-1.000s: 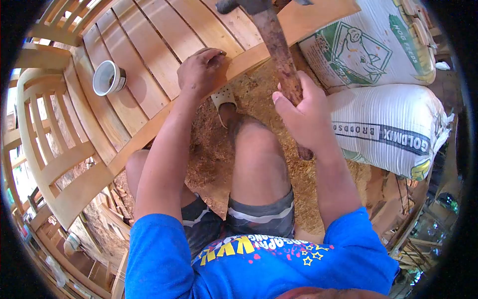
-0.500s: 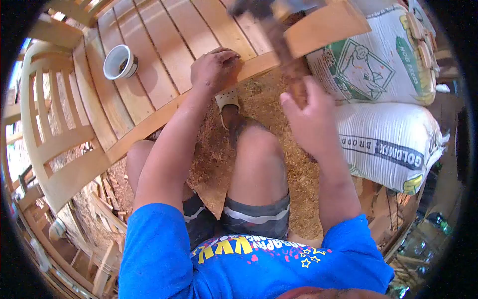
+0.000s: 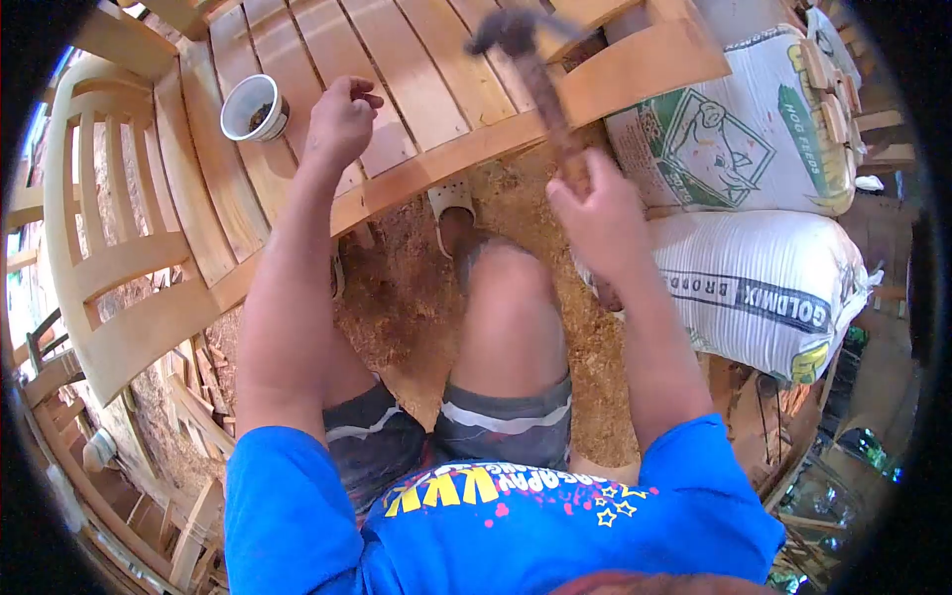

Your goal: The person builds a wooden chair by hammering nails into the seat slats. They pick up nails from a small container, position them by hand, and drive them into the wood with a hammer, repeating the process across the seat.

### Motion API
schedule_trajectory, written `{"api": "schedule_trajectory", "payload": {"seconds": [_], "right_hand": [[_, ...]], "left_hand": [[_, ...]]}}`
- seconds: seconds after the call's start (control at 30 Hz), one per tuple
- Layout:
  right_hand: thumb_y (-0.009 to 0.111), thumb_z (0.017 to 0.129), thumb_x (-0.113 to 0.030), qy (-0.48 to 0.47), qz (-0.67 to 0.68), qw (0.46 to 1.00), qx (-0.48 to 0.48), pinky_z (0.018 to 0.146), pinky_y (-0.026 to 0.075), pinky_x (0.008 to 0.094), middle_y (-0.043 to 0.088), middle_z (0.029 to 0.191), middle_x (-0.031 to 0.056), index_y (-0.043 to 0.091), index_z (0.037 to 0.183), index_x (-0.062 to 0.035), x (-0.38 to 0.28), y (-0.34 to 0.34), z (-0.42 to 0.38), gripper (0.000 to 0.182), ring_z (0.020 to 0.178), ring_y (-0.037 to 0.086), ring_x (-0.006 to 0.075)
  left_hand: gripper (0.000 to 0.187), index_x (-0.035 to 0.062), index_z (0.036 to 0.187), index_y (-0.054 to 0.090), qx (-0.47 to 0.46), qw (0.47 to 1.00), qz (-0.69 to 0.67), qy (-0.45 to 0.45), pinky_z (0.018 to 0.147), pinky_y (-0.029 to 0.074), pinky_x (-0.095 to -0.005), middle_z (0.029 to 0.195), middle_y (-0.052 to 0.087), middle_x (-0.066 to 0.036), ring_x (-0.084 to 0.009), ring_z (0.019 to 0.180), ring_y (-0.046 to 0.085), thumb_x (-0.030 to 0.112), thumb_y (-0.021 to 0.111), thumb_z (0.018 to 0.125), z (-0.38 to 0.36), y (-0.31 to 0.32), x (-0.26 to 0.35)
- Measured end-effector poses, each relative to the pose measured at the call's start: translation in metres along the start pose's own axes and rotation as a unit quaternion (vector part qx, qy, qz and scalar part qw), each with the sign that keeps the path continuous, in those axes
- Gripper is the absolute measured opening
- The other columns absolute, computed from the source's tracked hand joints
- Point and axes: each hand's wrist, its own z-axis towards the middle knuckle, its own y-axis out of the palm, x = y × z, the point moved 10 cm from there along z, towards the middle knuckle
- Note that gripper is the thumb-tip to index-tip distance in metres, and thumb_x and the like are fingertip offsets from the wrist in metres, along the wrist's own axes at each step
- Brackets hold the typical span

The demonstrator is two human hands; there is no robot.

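Note:
A hammer (image 3: 543, 94) with a brown handle is gripped in my right hand (image 3: 603, 213), its head raised over the front part of the slatted wooden bench (image 3: 397, 169). Over the slats, my left hand (image 3: 342, 121) is held with its fingers curled together; whether something small is between them I cannot make out. A white cup (image 3: 256, 107) with small dark contents stands on the slats just left of that hand.
Two printed white sacks (image 3: 714, 149) lie one beside the other at the right. The bench's slatted armrest (image 3: 129, 258) rises at the left. Below are my legs, a light clog (image 3: 451, 196) and sawdust-covered ground. Wood pieces lie at the lower left.
My left hand has moved from the bench's front edge up and left, closer to the cup. My right hand and the hammer have shifted slightly, with the hammer still held.

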Motion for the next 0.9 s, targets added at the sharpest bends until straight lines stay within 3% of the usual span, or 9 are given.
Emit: {"api": "schedule_trajectory", "payload": {"seconds": [0.1, 0.27, 0.37, 0.43, 0.53, 0.63, 0.73, 0.83, 0.9], "right_hand": [[0.067, 0.099, -0.015, -0.056, 0.238, 0.961, 0.131, 0.061, 0.05, 0.0317, 0.065, 0.082, 0.0081, 0.062, 0.105, -0.0031, -0.05, -0.068, -0.011, 0.014, 0.067, 0.059, 0.0137], [0.061, 0.104, -0.01, -0.249, 0.386, 0.861, 0.217, 0.057, 0.048, 0.0287, 0.057, 0.08, 0.0032, 0.053, 0.106, -0.0092, -0.049, -0.075, -0.018, 0.008, 0.063, 0.052, 0.0096], [0.067, 0.096, -0.02, -0.036, -0.069, 0.991, 0.108, 0.067, 0.055, 0.0452, 0.069, 0.085, 0.0241, 0.058, 0.098, 0.0012, 0.039, 0.025, -0.001, 0.023, 0.073, 0.07, 0.0411], [0.066, 0.094, -0.024, 0.084, -0.035, 0.993, -0.072, 0.077, 0.054, 0.0529, 0.067, 0.09, 0.0343, 0.057, 0.1, 0.0051, 0.072, 0.067, 0.001, 0.031, 0.09, 0.067, 0.0535], [0.068, 0.095, -0.023, 0.012, 0.011, 0.998, 0.063, 0.073, 0.055, 0.0472, 0.07, 0.085, 0.026, 0.059, 0.099, 0.0037, 0.02, 0.014, 0.002, 0.028, 0.08, 0.072, 0.0417], [0.071, 0.095, -0.021, -0.053, 0.225, 0.959, 0.163, 0.071, 0.054, 0.0415, 0.07, 0.081, 0.0157, 0.059, 0.098, 0.0024, -0.031, -0.048, -0.004, 0.026, 0.073, 0.069, 0.0264], [0.073, 0.095, -0.02, -0.09, 0.257, 0.938, 0.213, 0.069, 0.053, 0.0368, 0.069, 0.08, 0.0086, 0.06, 0.101, 0.002, -0.03, -0.057, -0.008, 0.026, 0.073, 0.064, 0.0153], [0.071, 0.094, -0.017, -0.102, 0.149, 0.961, 0.207, 0.074, 0.055, 0.0409, 0.071, 0.086, 0.0198, 0.062, 0.108, 0.0007, 0.024, 0.01, -0.011, 0.025, 0.079, 0.072, 0.032], [0.07, 0.094, -0.017, 0.086, -0.081, 0.991, -0.055, 0.076, 0.056, 0.0423, 0.071, 0.089, 0.0235, 0.062, 0.11, 0.0003, 0.078, 0.082, 0.001, 0.024, 0.083, 0.073, 0.0397]], "left_hand": [[0.038, 0.0005, 0.131, 0.062, -0.019, 0.999, -0.028, 0.001, 0.093, 0.056, -0.0355, 0.117, 0.077, -0.011, -0.0218, 0.104, 0.073, 0.001, 0.045, 0.097, -0.01, -0.008, -0.005], [0.033, 0.0004, 0.128, 0.065, -0.023, 0.999, -0.004, 0.025, 0.088, 0.057, -0.035, 0.118, 0.076, -0.01, -0.0198, 0.098, 0.073, 0.002, 0.05, 0.099, -0.013, -0.017, -0.003], [0.028, 0.0012, 0.126, 0.067, -0.057, 0.998, -0.012, -0.012, 0.083, 0.058, -0.0335, 0.121, 0.075, -0.01, -0.0193, 0.098, 0.072, 0.007, 0.056, 0.101, -0.011, -0.02, -0.012], [0.025, 0.0009, 0.121, 0.071, -0.078, 0.994, 0.075, 0.004, 0.081, 0.058, -0.033, 0.115, 0.077, -0.01, -0.0179, 0.095, 0.073, 0.008, 0.059, 0.1, -0.009, -0.017, -0.006], [0.029, 0.0021, 0.122, 0.073, -0.1, 0.992, 0.073, 0.018, 0.078, 0.059, -0.0328, 0.099, 0.08, -0.007, -0.0169, 0.079, 0.075, 0.011, 0.062, 0.097, -0.008, -0.011, -0.011], [0.033, 0.0032, 0.125, 0.072, -0.065, 0.997, 0.049, 0.014, 0.081, 0.059, -0.0339, 0.103, 0.079, -0.009, -0.0174, 0.085, 0.075, 0.009, 0.059, 0.095, -0.013, -0.017, 0.003], [0.032, 0.004, 0.123, 0.073, -0.054, 0.998, 0.032, 0.027, 0.085, 0.058, -0.0347, 0.106, 0.079, -0.011, -0.0202, 0.092, 0.076, 0.008, 0.059, 0.095, -0.008, -0.017, 0.01], [0.03, 0.0058, 0.121, 0.074, -0.051, 0.997, 0.058, 0.031, 0.089, 0.058, -0.0361, 0.108, 0.079, -0.012, -0.0235, 0.098, 0.076, 0.009, 0.061, 0.094, -0.008, -0.017, 0.007], [0.027, 0.008, 0.118, 0.076, -0.04, 0.99, 0.123, 0.05, 0.09, 0.058, -0.0375, 0.108, 0.078, -0.013, -0.0252, 0.098, 0.076, 0.012, 0.064, 0.094, -0.008, -0.019, 0.015]]}}
